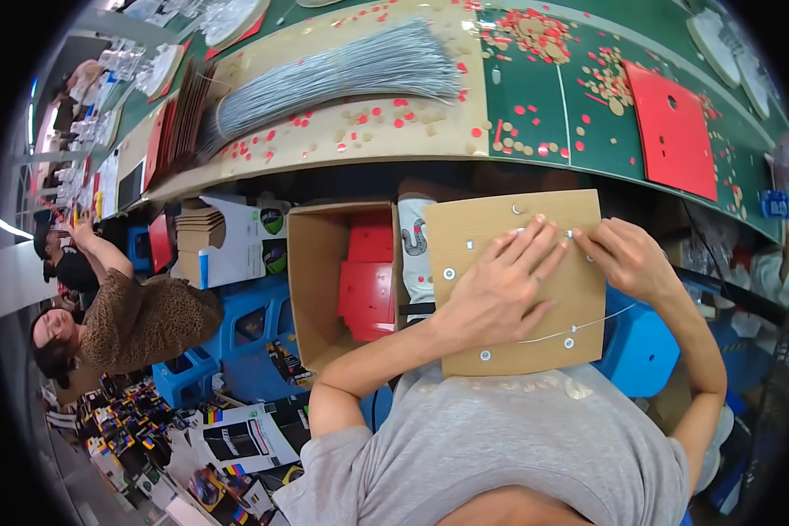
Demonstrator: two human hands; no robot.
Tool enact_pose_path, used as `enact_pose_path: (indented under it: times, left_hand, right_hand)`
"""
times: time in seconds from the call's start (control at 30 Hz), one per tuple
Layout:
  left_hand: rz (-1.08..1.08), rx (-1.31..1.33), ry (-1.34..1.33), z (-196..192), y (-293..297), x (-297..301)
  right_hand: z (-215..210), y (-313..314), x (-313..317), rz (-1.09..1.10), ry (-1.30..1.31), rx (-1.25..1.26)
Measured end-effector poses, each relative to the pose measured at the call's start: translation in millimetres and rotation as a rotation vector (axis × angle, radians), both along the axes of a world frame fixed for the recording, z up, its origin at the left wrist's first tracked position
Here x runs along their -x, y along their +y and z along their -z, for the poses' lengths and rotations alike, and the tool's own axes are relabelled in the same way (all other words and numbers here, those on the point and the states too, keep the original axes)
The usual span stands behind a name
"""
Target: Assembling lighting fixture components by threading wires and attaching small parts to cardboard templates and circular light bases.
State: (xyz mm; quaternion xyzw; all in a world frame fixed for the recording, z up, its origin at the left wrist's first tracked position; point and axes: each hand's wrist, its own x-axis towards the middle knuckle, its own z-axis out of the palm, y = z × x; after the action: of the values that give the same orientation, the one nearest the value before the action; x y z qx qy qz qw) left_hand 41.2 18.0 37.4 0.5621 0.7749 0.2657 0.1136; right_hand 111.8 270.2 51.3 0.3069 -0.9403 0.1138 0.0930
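A square brown cardboard panel [543, 351] lies across my lap, tilted a little. Small round metal fittings and short metal clips are set in it, with a crescent slot near its far edge. My left hand [504, 285] rests flat on the panel, fingers stretched together and thumb apart. At the panel's right edge, my right hand [627, 254] has its fingers curled in a pinch beside a small metal clip [570, 234]; what they hold is too small to make out. A thin wire [543, 337] runs across the near part of the panel and out past its right edge.
Beyond my lap, a bench carries a bundle of grey wires [342, 74], scattered red and tan discs, and a red panel [672, 131]. An open carton [320, 289] with red panels stands at my left. Blue stools [245, 324] and a person [145, 320] are farther left.
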Motion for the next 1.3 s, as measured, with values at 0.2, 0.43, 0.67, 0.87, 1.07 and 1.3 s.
enact_pose_path:
  times: [0.2,0.43,0.67,0.87,1.07,1.3]
  left_hand:
    - [0.023,-0.063,-0.022,2,1,-3]
    - [0.018,-0.012,0.017,-7,1,4]
    - [0.023,0.052,0.038,-7,1,4]
    - [0.012,0.043,0.005,-7,1,2]
    - [-0.018,-0.085,-0.179,-5,4,5]
    - [-0.093,-0.060,0.016,-7,31,24]
  right_hand:
    - [-6,6,-1,0.048,-0.074,0.063]
    - [1,10,5,-0.033,0.060,-0.140]
    - [6,4,2,-0.025,0.068,-0.100]
    - [5,10,2,0.012,0.045,-0.005]
    - [10,8,3,0.019,0.100,0.041]
    - [11,-9,-9,0.144,0.104,0.033]
